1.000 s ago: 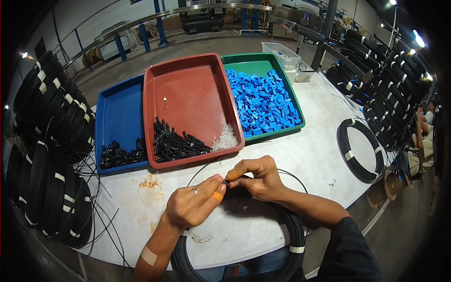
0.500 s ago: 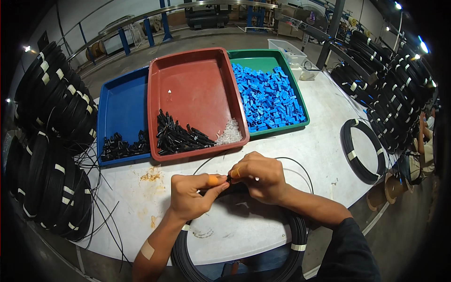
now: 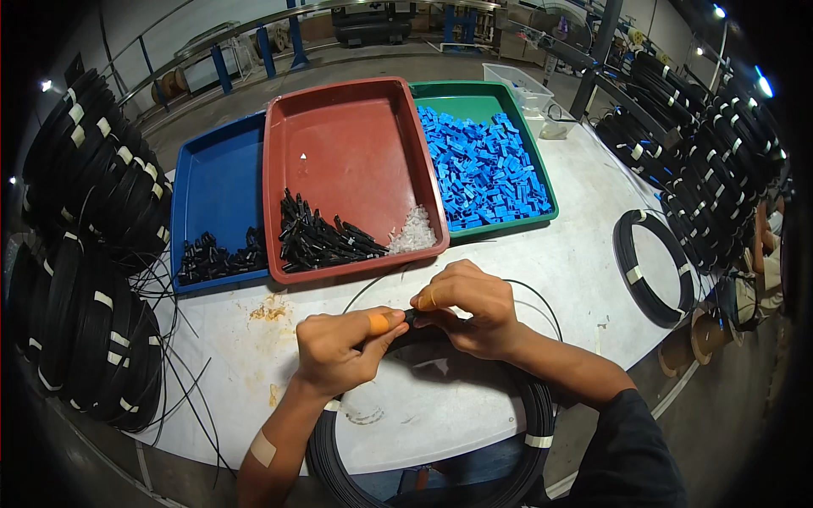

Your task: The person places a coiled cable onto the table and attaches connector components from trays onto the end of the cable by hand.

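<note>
A small black piece (image 3: 411, 316) is sitting pinched between the left hand (image 3: 343, 347) and the right hand (image 3: 476, 311), its shape mostly hidden. A round black cable coil (image 3: 534, 406), banded with pale tape (image 3: 539, 441), is overhanging the surface (image 3: 423, 423).

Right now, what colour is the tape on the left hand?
Orange; the tape on the left hand shows best in the head view.

Dark sleeve (image 3: 628, 453), beige patch (image 3: 262, 450) — orange-banded fingers (image 3: 378, 323)

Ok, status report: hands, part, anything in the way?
Left hand pinching small black part; right hand at its other side, grip unclear. Black cable coil beneath both hands. Red tray just beyond.
</note>
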The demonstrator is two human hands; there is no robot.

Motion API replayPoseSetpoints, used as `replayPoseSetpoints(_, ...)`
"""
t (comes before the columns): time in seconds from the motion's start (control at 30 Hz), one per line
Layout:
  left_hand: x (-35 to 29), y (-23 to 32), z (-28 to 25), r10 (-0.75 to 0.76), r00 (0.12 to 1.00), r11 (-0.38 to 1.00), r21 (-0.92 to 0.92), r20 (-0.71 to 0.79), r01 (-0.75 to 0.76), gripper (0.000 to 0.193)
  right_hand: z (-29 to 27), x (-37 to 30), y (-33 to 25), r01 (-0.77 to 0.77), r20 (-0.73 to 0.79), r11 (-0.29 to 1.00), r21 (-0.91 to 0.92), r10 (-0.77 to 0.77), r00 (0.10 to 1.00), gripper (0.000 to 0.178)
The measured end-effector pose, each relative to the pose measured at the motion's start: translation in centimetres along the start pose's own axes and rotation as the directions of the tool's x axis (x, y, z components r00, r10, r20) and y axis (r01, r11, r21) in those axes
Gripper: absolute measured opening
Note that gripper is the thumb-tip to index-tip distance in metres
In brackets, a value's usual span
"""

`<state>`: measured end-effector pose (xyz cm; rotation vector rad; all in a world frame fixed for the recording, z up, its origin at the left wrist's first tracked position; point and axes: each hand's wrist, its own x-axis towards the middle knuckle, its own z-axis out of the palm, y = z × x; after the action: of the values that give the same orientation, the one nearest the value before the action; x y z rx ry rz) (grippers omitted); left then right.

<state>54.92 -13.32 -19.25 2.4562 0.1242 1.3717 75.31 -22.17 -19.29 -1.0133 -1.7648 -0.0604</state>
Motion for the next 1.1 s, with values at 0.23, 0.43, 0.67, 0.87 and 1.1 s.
replayPoseSetpoints(0.23,-0.4,0.2,0.8,-0.609,0.755,0.508,-0.613,0.241,0.605,0.013,0.0,-0.2,-0.4,0.056,-0.011,0.998,0.018,-0.056,0.998,0.029)
replayPoseSetpoints(0.43,1.2,0.0,-0.1,0.356,0.920,0.886,0.256,0.161,-0.387,0.004,0.1,-0.8,0.4,-0.386,0.121,0.828,0.407,0.370,0.921,0.017)
replayPoseSetpoints(0.67,0.8,-0.1,-0.2,0.307,0.947,0.923,0.212,0.097,-0.321,0.008,0.2,-0.4,0.3,-0.459,0.196,0.814,0.357,0.415,0.888,0.013)
replayPoseSetpoints(0.87,-0.2,0.2,0.0,-0.342,0.938,0.907,-0.238,0.062,0.347,0.018,0.0,0.0,-0.1,-0.050,0.005,0.998,0.039,0.050,0.999,0.024)
replayPoseSetpoints(1.1,-0.3,0.1,0.3,-0.515,0.830,0.686,-0.479,0.214,0.548,0.014,0.1,-0.3,-0.1,0.089,0.009,0.996,-0.016,-0.089,0.996,0.021)
